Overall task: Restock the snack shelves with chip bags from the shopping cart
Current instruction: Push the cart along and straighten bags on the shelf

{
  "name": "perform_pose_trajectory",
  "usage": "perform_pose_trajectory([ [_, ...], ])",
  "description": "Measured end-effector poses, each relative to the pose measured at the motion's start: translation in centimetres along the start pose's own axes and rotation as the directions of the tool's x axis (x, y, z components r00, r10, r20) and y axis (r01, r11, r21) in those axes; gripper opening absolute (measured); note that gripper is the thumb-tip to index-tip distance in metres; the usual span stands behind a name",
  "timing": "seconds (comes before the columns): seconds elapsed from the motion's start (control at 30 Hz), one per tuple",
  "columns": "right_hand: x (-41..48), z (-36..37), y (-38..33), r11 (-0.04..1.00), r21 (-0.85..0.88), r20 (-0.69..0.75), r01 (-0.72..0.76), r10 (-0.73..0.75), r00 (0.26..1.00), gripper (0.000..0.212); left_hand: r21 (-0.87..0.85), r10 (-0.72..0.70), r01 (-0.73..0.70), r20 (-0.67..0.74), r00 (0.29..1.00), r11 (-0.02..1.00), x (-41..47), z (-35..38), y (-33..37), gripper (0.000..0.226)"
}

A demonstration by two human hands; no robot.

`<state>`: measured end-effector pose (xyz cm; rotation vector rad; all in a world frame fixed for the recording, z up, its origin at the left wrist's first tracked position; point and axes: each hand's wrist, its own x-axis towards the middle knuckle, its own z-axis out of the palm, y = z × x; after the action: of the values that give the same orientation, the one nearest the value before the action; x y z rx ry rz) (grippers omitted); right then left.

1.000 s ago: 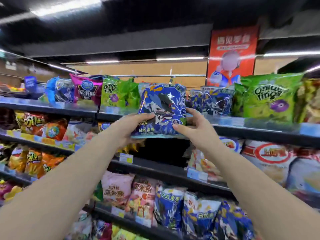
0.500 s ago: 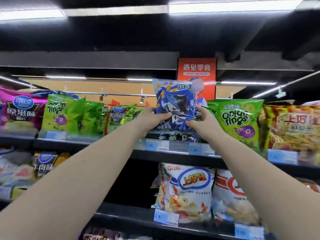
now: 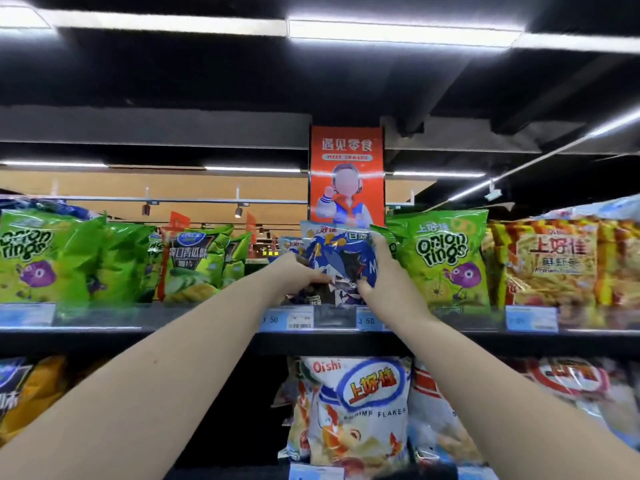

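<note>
A blue chip bag (image 3: pixel 341 258) stands on the top shelf (image 3: pixel 207 318), between green bags on the left and a green onion rings bag (image 3: pixel 446 258) on the right. My left hand (image 3: pixel 298 277) grips its lower left side. My right hand (image 3: pixel 384 271) holds its right edge, with the fingers wrapped behind the bag. More blue bags show behind it. The shopping cart is out of view.
Green onion rings bags (image 3: pixel 45 258) and green cucumber chip bags (image 3: pixel 194 265) fill the shelf to the left. Orange shrimp stick bags (image 3: pixel 561 261) stand at the right. A white shrimp flakes bag (image 3: pixel 360 407) sits on the shelf below. Price tags (image 3: pixel 287 318) line the shelf edge. A red banner (image 3: pixel 346 174) hangs behind.
Both hands carried the blue bag up and forward onto the top shelf, then lowered it into the gap beside the onion rings. The camera tilted upward.
</note>
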<state>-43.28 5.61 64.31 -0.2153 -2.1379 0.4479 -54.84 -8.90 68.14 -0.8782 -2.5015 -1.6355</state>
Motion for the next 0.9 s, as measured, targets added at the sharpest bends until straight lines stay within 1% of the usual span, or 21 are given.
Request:
perform_pose_trajectory([
  [0.07,0.1,0.1,0.1,0.997,-0.068,0.008,0.038,-0.038,0.999,0.073,0.01,0.009,-0.009,-0.005,1.0,1.0,0.6,0.0,-0.1,0.071],
  [0.17,0.7,0.2,-0.1,0.99,-0.139,0.037,0.005,0.001,0.999,0.066,-0.044,0.026,-0.026,-0.017,1.0,0.999,1.0,0.7,0.0,0.068],
  [0.3,1.2,0.2,-0.2,0.977,-0.199,0.033,-0.071,0.079,0.996,0.071,-0.064,0.042,-0.042,-0.005,0.999,0.997,0.9,1.7,0.5,0.07],
  [0.33,1.2,0.2,-0.1,0.974,-0.213,0.022,-0.078,0.085,0.996,0.072,-0.065,0.043,-0.042,0.008,0.999,0.997,0.9,1.9,0.5,0.068],
  [0.37,1.1,0.2,-0.1,0.971,-0.225,0.015,-0.082,0.087,0.996,0.072,-0.062,0.049,-0.048,0.014,0.999,0.997,0.9,2.0,0.5,0.061],
  [0.43,0.7,0.4,-0.2,0.965,-0.247,0.005,-0.086,0.09,0.996,0.071,-0.031,0.068,-0.068,0.0,0.998,0.997,0.7,2.3,0.4,0.046],
  [0.47,0.6,0.5,-0.3,0.964,-0.253,-0.001,-0.084,0.086,0.996,0.069,0.005,0.078,-0.078,-0.012,0.997,0.997,0.6,2.3,0.5,0.045],
  [0.53,0.2,0.4,-0.8,0.968,-0.247,-0.031,-0.055,0.049,0.998,0.06,0.066,0.109,-0.104,-0.068,0.992,0.992,0.3,2.1,0.6,0.048],
  [0.63,0.0,0.2,-1.4,0.964,-0.258,-0.074,0.06,-0.081,0.994,0.05,0.025,0.177,-0.175,-0.167,0.97,0.984,0.2,2.1,0.7,0.053],
  [0.7,-0.1,0.4,-1.8,0.939,-0.328,-0.037,0.106,-0.124,0.992,0.042,0.075,0.228,-0.219,-0.157,0.961,0.973,0.0,2.2,0.8,0.051],
  [0.8,-0.5,0.8,-2.0,0.929,-0.364,0.043,0.059,-0.047,0.998,0.037,0.171,0.275,-0.258,-0.085,0.958,0.951,-0.3,2.5,0.9,0.053],
  [0.87,-0.7,0.6,-2.3,0.928,-0.37,0.051,0.051,-0.034,0.998,0.036,0.226,0.313,-0.283,-0.108,0.944,0.932,-0.7,2.5,0.8,0.055],
  [0.9,-0.9,0.4,-2.4,0.926,-0.373,0.047,0.052,-0.037,0.998,0.036,0.225,0.327,-0.295,-0.123,0.937,0.929,-1.0,2.5,0.7,0.055],
])
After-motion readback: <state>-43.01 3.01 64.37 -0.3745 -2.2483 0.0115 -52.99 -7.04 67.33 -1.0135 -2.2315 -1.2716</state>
